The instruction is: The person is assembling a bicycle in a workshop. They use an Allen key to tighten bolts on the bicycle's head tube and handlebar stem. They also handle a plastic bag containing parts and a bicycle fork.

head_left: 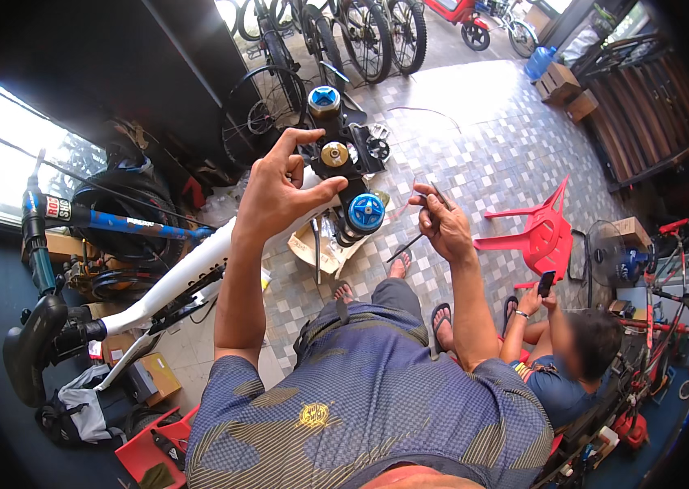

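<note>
My left hand (283, 187) is over the top of a bicycle fork, thumb and forefinger spread apart and the other fingers curled. Between them sits a round gold cap (334, 154) on the black fork crown (350, 169); whether the fingertips touch the crown I cannot tell. One blue knob (324, 98) tops the far fork leg, and another blue knob (365, 212) tops the near one. To the right, my right hand (446, 226) is closed round a thin dark rod (411, 244). The white bicycle frame (169, 281) runs from the fork toward the lower left, passing behind my left forearm.
Beneath the fork lies a cardboard piece (328, 257). A red plastic chair (540, 232) stands right, near a seated person (564, 367) holding a phone (546, 283). Several bicycles (361, 37) line the far side. A fan (617, 253) and a wooden rack (638, 122) stand farther right.
</note>
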Demonstrator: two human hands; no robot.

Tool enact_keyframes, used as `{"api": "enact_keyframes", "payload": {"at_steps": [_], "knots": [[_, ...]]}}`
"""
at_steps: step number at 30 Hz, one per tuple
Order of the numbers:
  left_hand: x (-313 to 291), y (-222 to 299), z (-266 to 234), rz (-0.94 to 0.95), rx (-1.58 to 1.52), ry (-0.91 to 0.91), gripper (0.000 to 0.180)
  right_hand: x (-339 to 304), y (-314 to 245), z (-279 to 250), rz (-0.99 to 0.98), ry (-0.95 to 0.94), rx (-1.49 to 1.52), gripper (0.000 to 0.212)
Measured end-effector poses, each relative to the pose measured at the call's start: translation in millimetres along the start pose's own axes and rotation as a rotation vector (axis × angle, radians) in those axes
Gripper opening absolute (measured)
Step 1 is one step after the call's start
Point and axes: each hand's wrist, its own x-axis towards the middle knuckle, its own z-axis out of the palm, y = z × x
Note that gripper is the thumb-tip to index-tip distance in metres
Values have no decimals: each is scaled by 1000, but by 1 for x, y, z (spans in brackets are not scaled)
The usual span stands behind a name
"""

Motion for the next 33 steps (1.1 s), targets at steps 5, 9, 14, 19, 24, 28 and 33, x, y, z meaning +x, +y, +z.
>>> {"api": "enact_keyframes", "payload": {"at_steps": [5,9,14,19,24,28,33], "knots": [[0,-1,-1,6,27,-19,65,-4,-6,4,-82,41,-22,28],[-1,0,-1,6,22,-13,65,-4,-11,2,-143,44,-68,29],[0,0,0,-1,21,-12,64,-9,-27,16,-127,19,70,38],[0,2,0,-16,19,2,68,-16,-42,35,-90,-5,1,41],[0,2,0,-16,6,-5,67,-19,-49,41,-87,-89,90,61],[0,2,0,-18,16,-3,67,-19,-53,47,-82,-116,122,73],[0,2,0,-17,12,-11,65,-19,-55,47,-74,-129,138,80]]}}
